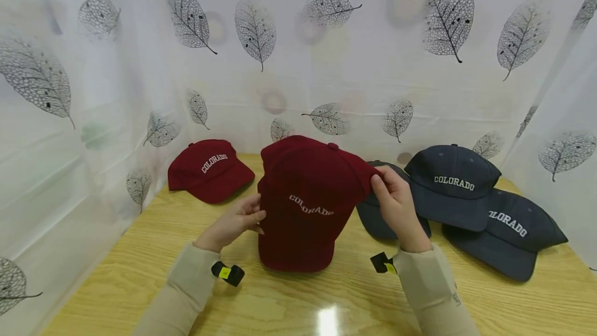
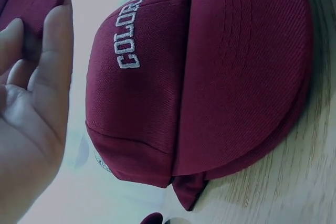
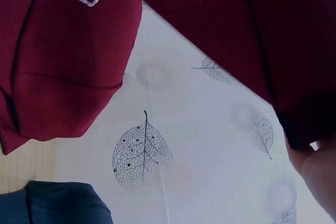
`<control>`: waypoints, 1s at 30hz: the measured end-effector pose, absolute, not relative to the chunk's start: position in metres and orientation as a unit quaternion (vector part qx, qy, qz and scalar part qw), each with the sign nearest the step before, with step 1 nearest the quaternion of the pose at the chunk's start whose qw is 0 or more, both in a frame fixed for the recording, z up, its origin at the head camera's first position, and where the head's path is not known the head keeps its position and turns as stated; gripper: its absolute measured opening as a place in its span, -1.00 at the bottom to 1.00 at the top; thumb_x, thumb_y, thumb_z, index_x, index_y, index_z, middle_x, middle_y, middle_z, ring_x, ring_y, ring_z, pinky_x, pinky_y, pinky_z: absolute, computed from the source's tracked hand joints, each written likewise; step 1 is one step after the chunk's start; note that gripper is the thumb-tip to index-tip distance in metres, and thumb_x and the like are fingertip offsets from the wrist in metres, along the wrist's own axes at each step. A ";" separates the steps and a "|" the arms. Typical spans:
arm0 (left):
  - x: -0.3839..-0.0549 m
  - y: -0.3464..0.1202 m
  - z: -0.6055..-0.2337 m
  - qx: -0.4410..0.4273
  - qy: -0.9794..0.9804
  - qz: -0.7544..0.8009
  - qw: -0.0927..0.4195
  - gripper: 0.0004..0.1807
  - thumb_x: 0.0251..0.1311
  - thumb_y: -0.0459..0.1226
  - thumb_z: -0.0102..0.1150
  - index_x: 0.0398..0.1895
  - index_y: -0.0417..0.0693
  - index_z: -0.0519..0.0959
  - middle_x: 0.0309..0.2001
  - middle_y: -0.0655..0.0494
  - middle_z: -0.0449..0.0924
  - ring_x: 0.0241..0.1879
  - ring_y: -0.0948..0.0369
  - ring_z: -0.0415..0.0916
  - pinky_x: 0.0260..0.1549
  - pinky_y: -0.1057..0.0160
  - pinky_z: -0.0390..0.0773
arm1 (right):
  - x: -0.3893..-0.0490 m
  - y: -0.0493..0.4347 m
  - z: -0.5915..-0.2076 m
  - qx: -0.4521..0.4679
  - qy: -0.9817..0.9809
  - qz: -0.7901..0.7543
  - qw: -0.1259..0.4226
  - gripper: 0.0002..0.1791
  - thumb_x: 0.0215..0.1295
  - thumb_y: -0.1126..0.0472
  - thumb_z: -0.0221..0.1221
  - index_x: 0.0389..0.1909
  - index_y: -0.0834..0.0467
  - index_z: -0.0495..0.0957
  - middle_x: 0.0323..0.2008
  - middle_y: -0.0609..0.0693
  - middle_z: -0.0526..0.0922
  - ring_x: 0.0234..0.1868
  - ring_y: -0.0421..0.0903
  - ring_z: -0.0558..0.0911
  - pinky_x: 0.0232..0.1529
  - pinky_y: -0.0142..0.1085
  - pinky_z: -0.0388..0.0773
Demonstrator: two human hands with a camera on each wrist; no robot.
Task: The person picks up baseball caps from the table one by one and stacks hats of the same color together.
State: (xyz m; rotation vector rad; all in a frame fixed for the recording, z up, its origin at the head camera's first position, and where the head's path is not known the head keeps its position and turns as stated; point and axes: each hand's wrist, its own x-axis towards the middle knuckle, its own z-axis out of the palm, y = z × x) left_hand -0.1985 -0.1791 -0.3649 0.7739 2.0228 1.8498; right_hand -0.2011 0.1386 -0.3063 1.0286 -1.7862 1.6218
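Note:
A dark red cap (image 1: 322, 170) is held up in both hands. My right hand (image 1: 396, 206) pinches its right edge, thumb in front. At the left side, my left hand (image 1: 235, 222) grips dark red cloth; its thumb and fingers (image 2: 55, 40) pinch the edge in the left wrist view. Close behind the held cap, more red caps (image 2: 136, 87) stand stacked on the table, one brim over another, with white COLORADO lettering. In the head view the held cap hides much of this stack. The right wrist view shows the stack (image 3: 68, 66) beside the held cap (image 3: 210, 19).
Another red cap (image 1: 210, 170) lies at the back left of the wooden table (image 1: 261, 305). Several navy caps overlap at the right, one (image 1: 452, 180) on top and another (image 1: 513, 232) at the outer side. A white leaf-printed curtain (image 1: 289, 82) encloses the back and sides.

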 end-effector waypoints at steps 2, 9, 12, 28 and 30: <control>-0.198 -0.179 -0.365 0.269 0.703 0.641 0.150 -0.60 0.28 -0.32 -0.13 0.16 -0.23 0.21 -0.13 -0.07 0.45 -0.24 0.14 0.44 -0.34 0.06 0.49 | -0.200 0.137 -0.306 0.383 -0.652 0.601 0.259 -0.82 0.32 0.31 -0.10 -0.30 0.06 0.47 -0.44 -0.13 0.47 -0.45 -0.26 0.44 -0.44 -0.45 0.36; -0.197 -0.178 -0.363 0.307 0.691 0.638 0.146 -0.68 0.25 -0.39 -0.11 0.06 -0.31 0.25 -0.23 -0.08 0.50 -0.34 0.14 0.47 -0.35 0.09 0.49 | -0.198 0.132 -0.305 0.381 -0.631 0.618 0.274 -0.85 0.32 0.32 -0.13 -0.34 0.24 0.41 -0.44 -0.13 0.45 -0.44 -0.26 0.43 -0.42 -0.48 0.34; -0.195 -0.177 -0.361 0.305 0.678 0.652 0.148 -0.64 0.22 -0.39 -0.07 0.06 -0.30 0.20 -0.33 -0.02 0.47 -0.37 0.18 0.44 -0.34 0.11 0.49 | -0.197 0.131 -0.305 0.378 -0.629 0.623 0.270 -0.85 0.33 0.30 -0.14 -0.34 0.19 0.40 -0.45 -0.14 0.44 -0.45 -0.27 0.43 -0.44 -0.48 0.35; -0.194 -0.175 -0.357 0.296 0.688 0.649 0.135 -0.69 0.30 -0.29 -0.15 0.10 -0.10 0.30 -0.17 -0.02 0.45 -0.34 0.14 0.50 -0.38 0.11 0.53 | -0.196 0.124 -0.307 0.408 -0.627 0.620 0.236 -0.85 0.32 0.34 -0.14 -0.33 0.27 0.39 -0.52 -0.10 0.40 -0.57 -0.26 0.38 -0.57 -0.42 0.29; -0.194 -0.174 -0.355 0.296 0.704 0.634 0.119 -0.67 0.31 -0.29 -0.16 0.10 -0.21 0.29 -0.14 -0.03 0.43 -0.28 0.15 0.49 -0.33 0.12 0.51 | -0.196 0.124 -0.306 0.409 -0.629 0.618 0.237 -0.83 0.32 0.33 -0.14 -0.35 0.36 0.36 -0.53 -0.10 0.40 -0.58 -0.26 0.38 -0.59 -0.41 0.28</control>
